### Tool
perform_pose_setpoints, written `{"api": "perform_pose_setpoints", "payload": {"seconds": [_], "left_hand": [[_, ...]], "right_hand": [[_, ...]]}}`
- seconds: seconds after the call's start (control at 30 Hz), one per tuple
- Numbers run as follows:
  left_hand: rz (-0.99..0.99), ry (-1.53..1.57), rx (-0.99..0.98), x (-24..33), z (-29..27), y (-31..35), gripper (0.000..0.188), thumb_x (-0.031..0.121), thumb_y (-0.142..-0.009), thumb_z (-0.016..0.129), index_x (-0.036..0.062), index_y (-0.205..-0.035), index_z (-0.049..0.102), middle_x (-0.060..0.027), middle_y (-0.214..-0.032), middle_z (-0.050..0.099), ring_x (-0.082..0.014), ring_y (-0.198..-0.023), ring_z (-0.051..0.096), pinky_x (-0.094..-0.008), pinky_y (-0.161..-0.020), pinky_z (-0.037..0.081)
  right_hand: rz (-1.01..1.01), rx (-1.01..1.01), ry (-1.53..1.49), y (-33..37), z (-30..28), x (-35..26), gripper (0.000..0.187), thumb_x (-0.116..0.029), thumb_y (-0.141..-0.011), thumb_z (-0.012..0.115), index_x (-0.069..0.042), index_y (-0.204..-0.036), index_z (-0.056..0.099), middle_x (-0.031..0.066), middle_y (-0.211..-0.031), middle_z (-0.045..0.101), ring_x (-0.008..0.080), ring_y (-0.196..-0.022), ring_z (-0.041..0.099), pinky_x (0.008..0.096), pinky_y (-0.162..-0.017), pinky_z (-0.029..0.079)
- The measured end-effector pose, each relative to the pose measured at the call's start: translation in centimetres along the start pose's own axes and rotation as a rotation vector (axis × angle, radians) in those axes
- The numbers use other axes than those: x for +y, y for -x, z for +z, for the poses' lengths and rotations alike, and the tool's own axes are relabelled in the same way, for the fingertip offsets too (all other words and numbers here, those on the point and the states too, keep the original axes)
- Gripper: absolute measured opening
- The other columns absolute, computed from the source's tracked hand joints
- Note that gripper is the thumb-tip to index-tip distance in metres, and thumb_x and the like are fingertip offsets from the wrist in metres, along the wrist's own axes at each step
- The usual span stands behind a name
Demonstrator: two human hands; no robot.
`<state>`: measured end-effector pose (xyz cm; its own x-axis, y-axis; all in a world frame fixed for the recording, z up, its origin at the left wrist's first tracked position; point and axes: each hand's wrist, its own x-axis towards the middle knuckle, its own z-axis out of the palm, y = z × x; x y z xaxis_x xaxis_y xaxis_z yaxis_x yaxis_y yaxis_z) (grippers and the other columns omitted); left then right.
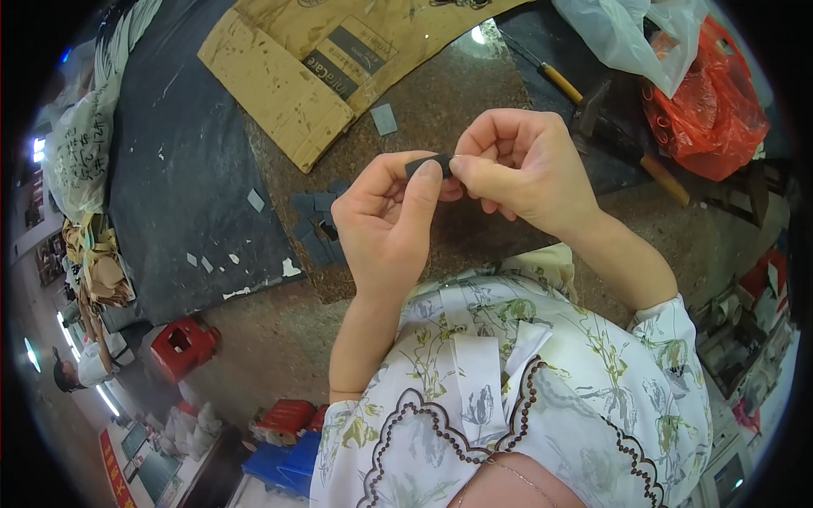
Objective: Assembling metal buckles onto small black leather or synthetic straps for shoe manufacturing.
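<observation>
A small dark flat piece (pixel 439 158) is held up between my two hands over a brown speckled board (pixel 474 85). My left hand (pixel 391 222) pinches it between thumb and fingers. At its right end the thumb and forefinger of my right hand (pixel 529 173) close on its edge; whether anything else is between those fingertips, I cannot tell. Beside my left hand lies a loose pile of similar dark rectangular pieces (pixel 315 241). A lighter grey rectangular piece (pixel 384 119) rests on the board beyond my hands.
Flattened cardboard (pixel 262 63) covers the far side of the board. To the right lie a hammer (pixel 627 140), a yellow-handled tool (pixel 561 83) and a red plastic bag (pixel 711 110). Pale scraps (pixel 256 200) dot the black tabletop (pixel 186 144). A red stool (pixel 185 340) stands lower left.
</observation>
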<state>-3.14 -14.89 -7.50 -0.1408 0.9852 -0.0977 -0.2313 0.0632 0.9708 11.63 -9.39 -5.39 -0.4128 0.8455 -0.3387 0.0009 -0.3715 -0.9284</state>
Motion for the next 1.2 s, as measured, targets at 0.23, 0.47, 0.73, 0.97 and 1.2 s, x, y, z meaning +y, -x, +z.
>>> {"api": "perform_pose_setpoints", "payload": {"seconds": [0.23,0.47,0.73,0.97,1.2], "left_hand": [[-0.082,0.172,0.006,0.1,0.0,0.2,0.012,0.003,-0.088,0.053,-0.0077,-0.093,0.058,-0.0112,-0.084,0.063,-0.0131,-0.072,0.062,-0.028,-0.069,0.054],[-0.03,0.203,0.02,-0.1,0.2,0.3,0.012,0.002,-0.088,0.053,-0.0073,-0.094,0.057,-0.0115,-0.085,0.063,-0.0151,-0.076,0.063,-0.0292,-0.071,0.054],[0.096,0.175,0.013,-0.2,0.6,0.4,0.012,0.001,-0.088,0.053,-0.0078,-0.095,0.056,-0.0106,-0.087,0.063,-0.015,-0.078,0.062,-0.0273,-0.074,0.052],[0.169,0.26,-0.139,0.3,-0.8,0.0,0.021,0.006,-0.09,0.048,-0.0098,-0.101,0.055,-0.0146,-0.09,0.062,-0.021,-0.082,0.062,-0.0315,-0.077,0.051],[0.702,-0.283,-0.284,0.7,-2.3,-1.1,0.022,-0.013,-0.062,0.06,-0.0046,-0.083,0.061,-0.0189,-0.079,0.063,-0.0255,-0.069,0.062,-0.0322,-0.062,0.051]], "right_hand": [[-0.025,-0.148,-0.061,0.0,-1.4,0.0,0.015,-0.011,-0.078,0.066,0.002,-0.081,0.06,0.0051,-0.07,0.062,0.0063,-0.056,0.057,0.0173,-0.043,0.042],[-0.253,0.076,0.226,1.0,-0.2,0.4,0.01,-0.008,-0.076,0.065,0.002,-0.076,0.061,0.0031,-0.062,0.061,0.0054,-0.054,0.056,0.021,-0.047,0.045],[-0.393,0.135,0.296,1.5,0.1,0.0,0.007,-0.004,-0.077,0.064,0.002,-0.076,0.061,0.0037,-0.064,0.062,0.0042,-0.054,0.056,0.0181,-0.049,0.044],[-0.556,-0.109,0.389,1.3,-2.1,-0.6,0.009,0.002,-0.074,0.065,0.002,-0.083,0.062,0.0048,-0.066,0.062,0.0088,-0.053,0.057,0.0204,-0.044,0.041],[-1.43,-0.097,0.937,1.2,-3.0,-0.9,0.019,-0.003,-0.064,0.066,0.001,-0.082,0.06,0.0065,-0.069,0.06,0.0171,-0.056,0.059,0.0224,-0.041,0.036]]}}
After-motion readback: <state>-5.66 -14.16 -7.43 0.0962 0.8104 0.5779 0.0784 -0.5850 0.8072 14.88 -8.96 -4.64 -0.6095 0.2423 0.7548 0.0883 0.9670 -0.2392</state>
